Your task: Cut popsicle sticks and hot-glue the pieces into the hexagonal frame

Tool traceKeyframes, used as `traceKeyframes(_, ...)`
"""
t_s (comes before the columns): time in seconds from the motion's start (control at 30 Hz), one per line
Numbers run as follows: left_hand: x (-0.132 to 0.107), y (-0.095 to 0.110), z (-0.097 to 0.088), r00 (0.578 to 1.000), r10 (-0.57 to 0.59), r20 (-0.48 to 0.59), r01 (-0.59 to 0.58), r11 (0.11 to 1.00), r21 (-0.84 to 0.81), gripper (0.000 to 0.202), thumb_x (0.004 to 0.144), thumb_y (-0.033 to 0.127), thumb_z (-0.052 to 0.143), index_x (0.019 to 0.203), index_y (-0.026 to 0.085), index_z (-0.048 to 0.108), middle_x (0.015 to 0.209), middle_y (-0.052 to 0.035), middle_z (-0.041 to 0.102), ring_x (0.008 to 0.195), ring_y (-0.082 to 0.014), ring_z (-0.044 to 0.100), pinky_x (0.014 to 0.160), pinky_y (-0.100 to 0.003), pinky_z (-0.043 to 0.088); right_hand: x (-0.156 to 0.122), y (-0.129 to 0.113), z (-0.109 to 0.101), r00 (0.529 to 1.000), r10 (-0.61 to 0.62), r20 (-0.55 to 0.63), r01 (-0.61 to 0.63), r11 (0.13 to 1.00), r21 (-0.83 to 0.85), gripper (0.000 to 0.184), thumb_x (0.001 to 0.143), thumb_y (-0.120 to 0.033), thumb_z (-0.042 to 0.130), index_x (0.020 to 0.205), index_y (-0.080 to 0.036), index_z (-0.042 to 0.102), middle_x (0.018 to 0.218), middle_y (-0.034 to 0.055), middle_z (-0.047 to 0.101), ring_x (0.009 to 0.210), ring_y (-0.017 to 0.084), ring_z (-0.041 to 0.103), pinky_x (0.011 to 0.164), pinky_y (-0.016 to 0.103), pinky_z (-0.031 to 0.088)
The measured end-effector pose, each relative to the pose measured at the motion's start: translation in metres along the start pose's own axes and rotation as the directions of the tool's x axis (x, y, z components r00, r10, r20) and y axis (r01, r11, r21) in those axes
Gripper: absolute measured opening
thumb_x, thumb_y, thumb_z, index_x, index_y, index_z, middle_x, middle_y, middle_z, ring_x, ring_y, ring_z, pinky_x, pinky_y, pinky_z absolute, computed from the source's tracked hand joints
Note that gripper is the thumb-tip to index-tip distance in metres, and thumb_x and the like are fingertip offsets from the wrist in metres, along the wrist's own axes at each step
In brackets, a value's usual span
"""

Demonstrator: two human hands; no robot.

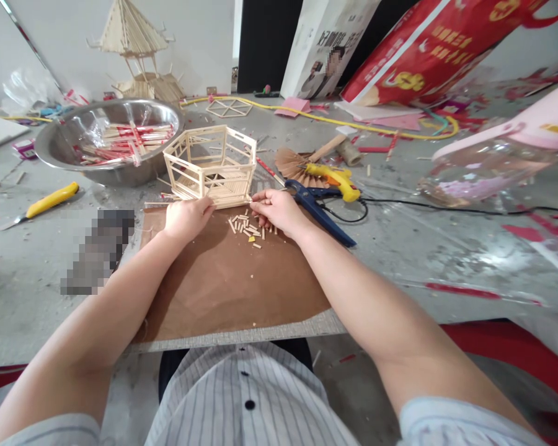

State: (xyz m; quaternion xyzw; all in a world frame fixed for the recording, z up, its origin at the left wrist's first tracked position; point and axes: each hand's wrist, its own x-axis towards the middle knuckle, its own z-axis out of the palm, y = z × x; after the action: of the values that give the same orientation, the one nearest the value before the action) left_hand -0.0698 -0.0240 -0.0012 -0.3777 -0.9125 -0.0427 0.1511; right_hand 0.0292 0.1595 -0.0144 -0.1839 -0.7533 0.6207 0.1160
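Observation:
A many-sided open frame of thin wooden sticks (212, 167) stands at the far edge of a brown sheet (232, 272). My left hand (188, 217) is closed at the frame's near left base, fingers pressed on its lower edge. At the near right corner of the base, my right hand (275, 209) pinches with thumb and forefinger; whatever is between the fingertips is too small to make out. Several short cut stick pieces (244, 224) lie on the sheet beside and beneath my right hand, with a small yellow scrap (252, 239) among them.
A steel bowl (51, 145) holds red-and-pale sticks. Blue-handled pliers (323, 214), a yellow glue gun (337, 178) and its black cord lie right of the frame. At left are a yellow knife (51, 199) and a blurred dark object (102, 251). A stick pagoda (132, 43) stands behind.

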Motion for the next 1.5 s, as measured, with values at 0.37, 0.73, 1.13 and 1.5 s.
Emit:
traceKeyframes(0.37, 0.0, 0.001, 0.0, 1.0, 0.018, 0.008, -0.018, 1.0, 0.023, 0.038, 0.086, 0.042, 0.033, 0.091, 0.024, 0.066, 0.08, -0.0056, 0.07, 0.072, -0.021, 0.063, 0.06, -0.029, 0.041, 0.0, 0.001, 0.002, 0.999, -0.02, -0.042, 0.02, 1.0, -0.001, 0.005, 0.074, -0.014, 0.058, 0.077, -0.016, 0.054, 0.061, -0.0007, 0.061, 0.036, 0.006, 0.049, 0.032, 0.018, 0.037)
traceKeyframes(0.73, 0.0, -0.001, 0.001, 1.0, 0.028, 0.001, -0.028, 0.999, 0.03, 0.039, 0.086, 0.045, 0.033, 0.093, 0.024, 0.066, 0.081, -0.0048, 0.07, 0.072, -0.0189, 0.063, 0.06, -0.026, 0.04, 0.005, 0.01, 0.002, 0.994, -0.078, -0.071, 0.075, 0.996, -0.044, 0.008, 0.071, -0.022, 0.061, 0.075, -0.015, 0.059, 0.067, 0.0033, 0.065, 0.043, 0.009, 0.055, 0.035, 0.019, 0.041)
traceKeyframes(1.13, -0.007, 0.001, 0.004, 0.994, 0.079, -0.082, -0.081, 0.996, -0.023, 0.044, 0.086, 0.047, 0.03, 0.095, 0.026, 0.067, 0.075, -0.0056, 0.07, 0.066, -0.017, 0.062, 0.055, -0.024, 0.038, 0.002, 0.008, -0.001, 0.99, -0.109, -0.088, 0.106, 0.994, -0.037, 0.017, 0.072, -0.027, 0.058, 0.086, -0.015, 0.057, 0.07, 0.0026, 0.063, 0.039, 0.007, 0.05, 0.036, 0.02, 0.039)
traceKeyframes(1.5, -0.003, -0.033, -0.04, 0.918, 0.228, 0.325, -0.211, 0.974, -0.086, 0.028, 0.074, 0.045, 0.047, 0.087, 0.034, 0.069, 0.082, 0.0032, 0.069, 0.071, -0.0143, 0.06, 0.058, -0.021, 0.039, -0.008, 0.001, -0.004, 0.91, -0.406, -0.088, 0.307, 0.799, -0.516, 0.015, 0.074, -0.027, 0.054, 0.081, -0.018, 0.063, 0.07, 0.0038, 0.066, 0.065, 0.015, 0.06, 0.067, 0.029, 0.045)
